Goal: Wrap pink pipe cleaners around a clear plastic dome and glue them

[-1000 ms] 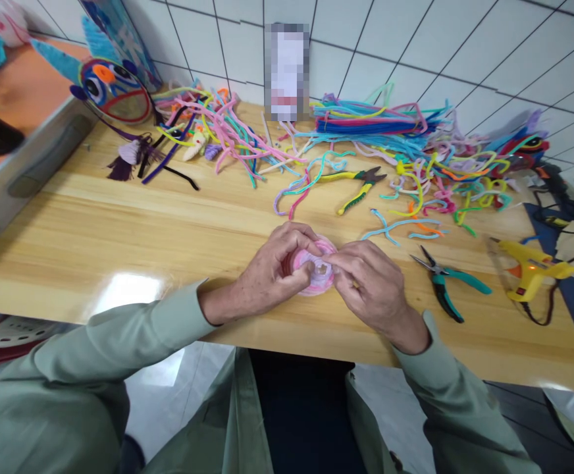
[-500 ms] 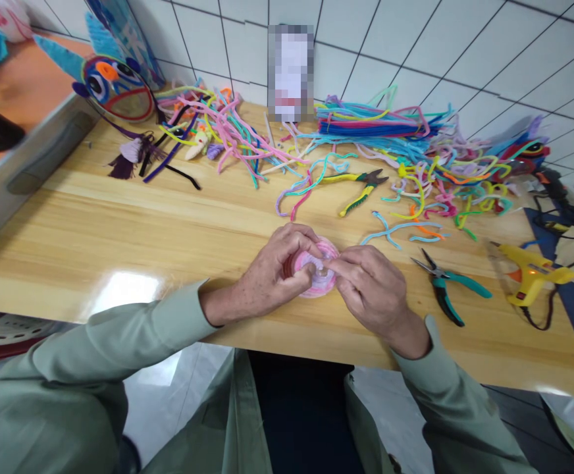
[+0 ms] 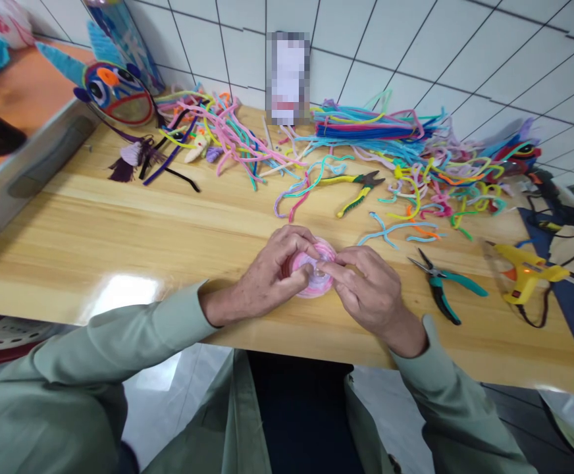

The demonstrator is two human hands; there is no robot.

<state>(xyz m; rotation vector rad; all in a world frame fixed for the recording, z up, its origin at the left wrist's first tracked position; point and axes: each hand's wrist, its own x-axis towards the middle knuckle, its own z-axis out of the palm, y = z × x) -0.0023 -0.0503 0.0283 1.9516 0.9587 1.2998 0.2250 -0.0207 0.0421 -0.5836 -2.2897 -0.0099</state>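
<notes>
A round pink and lilac pipe-cleaner coil rests on the wooden table near its front edge. My left hand is curled around the coil's left side, fingers closed on it. My right hand pinches the coil's centre from the right with thumb and forefinger. Much of the coil is hidden under my fingers.
Loose coloured pipe cleaners lie in heaps along the back. Yellow-handled pliers, teal-handled pliers and a yellow glue gun lie to the right. A pipe-cleaner fish figure stands back left by a grey box.
Both hands stay on the coil with only small finger shifts. The view has drifted slightly.
</notes>
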